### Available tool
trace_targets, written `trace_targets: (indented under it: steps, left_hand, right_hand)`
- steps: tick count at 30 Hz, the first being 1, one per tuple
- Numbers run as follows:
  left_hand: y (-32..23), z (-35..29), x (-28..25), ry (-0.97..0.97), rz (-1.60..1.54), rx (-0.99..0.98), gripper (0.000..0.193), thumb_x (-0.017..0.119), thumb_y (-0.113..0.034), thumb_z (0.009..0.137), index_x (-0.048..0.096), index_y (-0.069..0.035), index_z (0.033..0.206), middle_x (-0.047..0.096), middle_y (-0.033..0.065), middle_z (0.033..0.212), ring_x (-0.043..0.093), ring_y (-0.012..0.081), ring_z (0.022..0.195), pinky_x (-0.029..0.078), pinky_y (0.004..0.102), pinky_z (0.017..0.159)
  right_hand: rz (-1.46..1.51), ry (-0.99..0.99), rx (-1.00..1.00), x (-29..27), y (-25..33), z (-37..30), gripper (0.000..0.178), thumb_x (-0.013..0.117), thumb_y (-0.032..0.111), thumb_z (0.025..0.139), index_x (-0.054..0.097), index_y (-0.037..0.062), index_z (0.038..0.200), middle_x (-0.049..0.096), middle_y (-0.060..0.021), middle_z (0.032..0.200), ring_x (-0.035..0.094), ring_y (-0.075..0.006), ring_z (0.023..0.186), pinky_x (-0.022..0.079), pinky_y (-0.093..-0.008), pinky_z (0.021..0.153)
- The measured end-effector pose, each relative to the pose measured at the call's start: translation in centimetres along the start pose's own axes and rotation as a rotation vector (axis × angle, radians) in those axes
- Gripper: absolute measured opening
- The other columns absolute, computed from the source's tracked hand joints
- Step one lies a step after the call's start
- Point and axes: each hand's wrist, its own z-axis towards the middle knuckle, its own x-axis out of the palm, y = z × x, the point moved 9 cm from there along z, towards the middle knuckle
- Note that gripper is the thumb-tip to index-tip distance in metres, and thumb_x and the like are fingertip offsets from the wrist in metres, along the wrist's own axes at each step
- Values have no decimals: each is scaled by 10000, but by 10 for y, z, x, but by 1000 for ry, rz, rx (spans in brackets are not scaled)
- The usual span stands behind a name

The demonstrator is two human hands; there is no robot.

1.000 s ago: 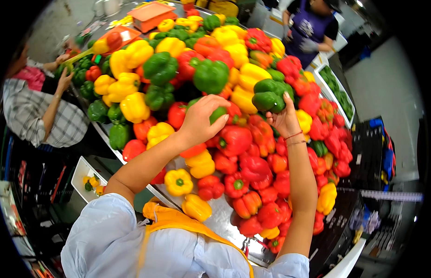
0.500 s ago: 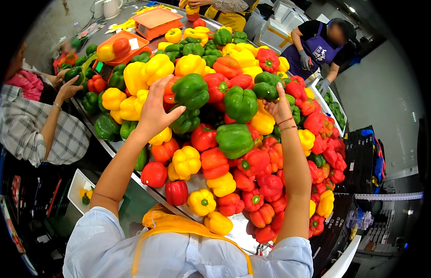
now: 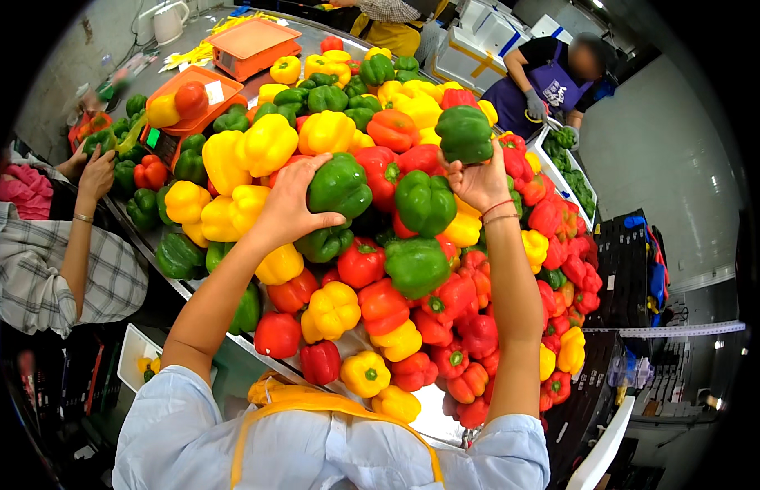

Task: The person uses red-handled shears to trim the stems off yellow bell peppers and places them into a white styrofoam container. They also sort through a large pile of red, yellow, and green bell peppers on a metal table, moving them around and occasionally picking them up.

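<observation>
My left hand is closed round the left side of a green bell pepper, thumb below and fingers over its top. In my right hand I hold another green bell pepper, raised above the heap, with fingers beneath and beside it. Between my hands a green bell pepper lies untouched on red ones, and nearer to me sits a further green bell pepper. Yellow bell peppers are piled just beyond my left hand, and red bell peppers fill the near side of the heap.
Orange scales stand at the far left of the metal table. A person in a checked shirt handles green peppers at left. Across at right, a person in a purple apron works at a white crate of green peppers. Black crates are stacked at right.
My right hand has lifted its green pepper from the heap, turning it upright. My left hand has closed further round its pepper. The view has shifted slightly.
</observation>
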Motion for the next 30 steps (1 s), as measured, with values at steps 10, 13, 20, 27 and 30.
trace_targets:
  steps: [10,13,20,27,30]
  left_hand:
    - [32,12,5,-38,-689,-285,747,755,-333,634,403,-53,1230,449,131,1131,469,223,1054,379,338,909]
    - [23,44,-18,-109,-833,-226,756,749,-346,647,389,-27,1230,467,126,1137,478,200,1050,391,325,897]
    - [91,148,-21,-25,-805,-614,685,751,-303,659,399,-94,1209,537,106,1086,519,248,1009,396,464,852]
    - [191,209,33,-89,-674,-915,721,745,-339,650,377,-73,1211,492,128,1156,540,261,971,453,429,783]
    - [207,229,53,-62,-524,-918,751,729,-356,661,354,-71,1246,478,120,1178,525,245,989,454,406,785]
  right_hand:
    - [-95,-143,102,20,5,102,704,379,634,802,427,47,1187,497,-154,1112,528,-261,860,496,-347,700]
    - [-104,-214,132,20,-3,133,651,460,586,798,424,65,1187,478,-150,1128,504,-282,915,487,-366,741]
    - [-122,-231,106,8,2,167,638,474,499,833,302,62,1266,443,-199,1144,553,-306,941,505,-342,691]
    - [-1375,-56,-92,52,26,60,526,531,363,850,402,11,1220,463,-179,1199,526,-267,1048,453,-352,823]
    - [-1659,42,-430,57,8,-12,573,639,324,761,444,-11,1182,469,-194,1181,488,-293,1085,395,-370,906]
